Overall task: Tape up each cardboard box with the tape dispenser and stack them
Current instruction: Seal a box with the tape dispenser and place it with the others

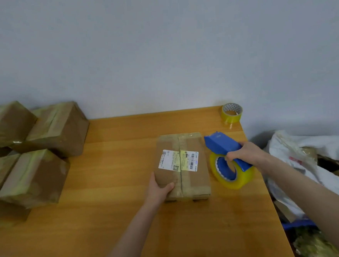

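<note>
A flat cardboard box (pixel 196 178) with a white shipping label and a tape strip down its middle lies on the wooden table (pixel 115 222). My left hand (pixel 159 189) grips its near left corner, thumb on top. Just right of the box, my right hand (pixel 244 153) holds the blue tape dispenser (pixel 219 143), which carries a yellowish tape roll (pixel 238 175) resting on the table. A stack of taped cardboard boxes (pixel 36 153) sits at the table's left end.
A spare roll of yellowish tape (pixel 231 113) stands at the table's far right corner by the wall. Off the right edge lies a heap of white plastic bags and cardboard scraps (pixel 307 159).
</note>
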A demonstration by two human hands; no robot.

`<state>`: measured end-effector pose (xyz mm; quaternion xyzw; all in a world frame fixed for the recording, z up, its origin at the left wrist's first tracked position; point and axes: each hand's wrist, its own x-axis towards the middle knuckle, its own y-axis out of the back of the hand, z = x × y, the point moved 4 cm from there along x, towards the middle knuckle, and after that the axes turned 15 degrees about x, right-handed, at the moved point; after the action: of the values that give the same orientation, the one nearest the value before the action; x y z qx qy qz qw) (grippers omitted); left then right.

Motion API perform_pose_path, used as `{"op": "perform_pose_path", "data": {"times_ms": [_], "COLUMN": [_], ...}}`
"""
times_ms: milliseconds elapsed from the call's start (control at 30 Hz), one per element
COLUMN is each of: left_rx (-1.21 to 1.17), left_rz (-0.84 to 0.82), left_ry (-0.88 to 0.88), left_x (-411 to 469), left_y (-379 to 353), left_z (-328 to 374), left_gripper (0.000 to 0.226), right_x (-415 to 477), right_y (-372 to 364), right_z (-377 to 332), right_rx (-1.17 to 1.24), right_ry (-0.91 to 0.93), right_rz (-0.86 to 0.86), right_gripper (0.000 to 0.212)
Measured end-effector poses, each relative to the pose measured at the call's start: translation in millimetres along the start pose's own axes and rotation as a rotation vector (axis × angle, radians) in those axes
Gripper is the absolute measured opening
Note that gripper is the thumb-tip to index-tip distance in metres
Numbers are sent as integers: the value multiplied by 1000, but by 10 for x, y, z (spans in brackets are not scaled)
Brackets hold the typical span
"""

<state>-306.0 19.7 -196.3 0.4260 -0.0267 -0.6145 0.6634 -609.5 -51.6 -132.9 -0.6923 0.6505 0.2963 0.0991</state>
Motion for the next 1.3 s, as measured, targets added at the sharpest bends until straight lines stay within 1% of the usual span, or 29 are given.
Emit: {"op": "perform_pose_path", "data": {"times_ms": [67, 133, 200, 267, 300, 367, 400, 433, 467, 500, 567, 600, 667, 800, 867, 1000, 1200, 1300], "left_rx": [12, 20, 20, 47, 100, 202, 173, 70, -81, -232, -427, -457, -454, -493, -514, -473, -246, -208], "left_rz": [10, 8, -30, -74, -62, 79, 153, 172, 127, 34, -171, -237, -311, -380, -366, -321, -110, -50], "left_ry": [-19, -23, -13, -2, -4, -55, -109, -160, -188, -190, -145, -133, -147, -157, -149, -112, -124, -123], "left_x": [6, 23, 23, -3, -13, -64, -106, -154, -201, -254, -374, -423, -496, -550, -522, -493, -468, -482], "left_y": [-75, -125, -165, -176, -153, -23, 61, 133, 183, 211, 225, 219, 184, 94, 102, 149, 171, 138], "left_z": [64, 121, 165, 177, 177, 224, 293, 394, 511, 638, 859, 934, 1007, 959, 900, 813, 774, 691], "left_gripper": [93, 94, 93, 92, 91, 80, 71, 61, 53, 50, 49, 48, 41, 19, 11, 14, 19, 19], "right_x": [-120, -256, -408, -528, -572, -647, -673, -696, -718, -736, -779, -803, -823, -823, -818, -821, -860, -877], "right_y": [181, 283, 279, 211, 177, 121, 95, 72, 48, 21, -34, -59, -109, -178, -182, -194, -249, -301], "right_z": [-146, -274, -377, -429, -442, -460, -472, -483, -488, -492, -499, -500, -485, -434, -415, -426, -497, -474], "right_rx": [4, 16, 7, 22, 35, 38, 28, 8, -16, -38, -77, -100, -144, -175, -186, -247, -520, -591], "right_ry": [50, 97, 139, 174, 185, 204, 212, 222, 232, 244, 273, 288, 306, 302, 299, 333, 475, 538], "right_rz": [-3, -50, -116, -171, -190, -224, -242, -263, -284, -304, -345, -364, -385, -413, -416, -399, -343, -355], "right_gripper": [40, 50, 59, 61, 61, 61, 60, 61, 62, 63, 64, 65, 68, 66, 64, 64, 61, 58]}}
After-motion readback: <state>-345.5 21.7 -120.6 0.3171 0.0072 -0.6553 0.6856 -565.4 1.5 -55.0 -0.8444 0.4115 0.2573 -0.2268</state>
